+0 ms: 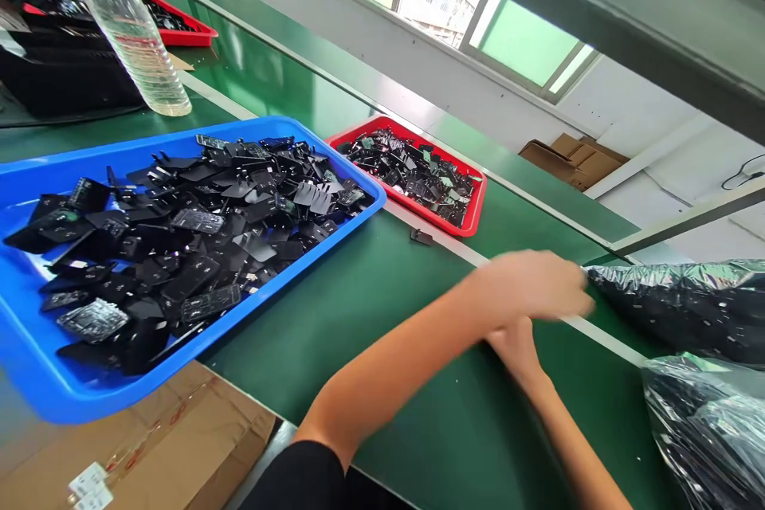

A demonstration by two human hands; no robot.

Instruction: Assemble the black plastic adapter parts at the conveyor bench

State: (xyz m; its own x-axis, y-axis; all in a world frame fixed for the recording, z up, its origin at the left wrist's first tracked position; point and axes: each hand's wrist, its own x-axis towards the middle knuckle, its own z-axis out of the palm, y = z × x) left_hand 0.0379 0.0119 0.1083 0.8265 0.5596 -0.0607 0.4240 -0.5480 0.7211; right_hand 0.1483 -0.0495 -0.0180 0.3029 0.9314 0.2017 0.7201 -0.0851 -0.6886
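Green table (370, 295), in from near edge: steady your left hand (531, 287) across right hand (517, 347); can't tell whether fingers (574, 300) pinch.

The person wears a black sleeve (299, 478), forearms (406, 358) bare.

I had room to my left; bags crowded my right.
Green bench (370, 295) stretched bare between my left hand (531, 284) and the blue tray (113, 397), with a small black piece (421, 237) near the red tray (476, 205). Raised rims bounded that stretch. My left hand half hid my right hand (519, 348); a farther bag (687, 307) and nearer bag (711, 422) blocked rightward, under a slanting metal beam (603, 20).
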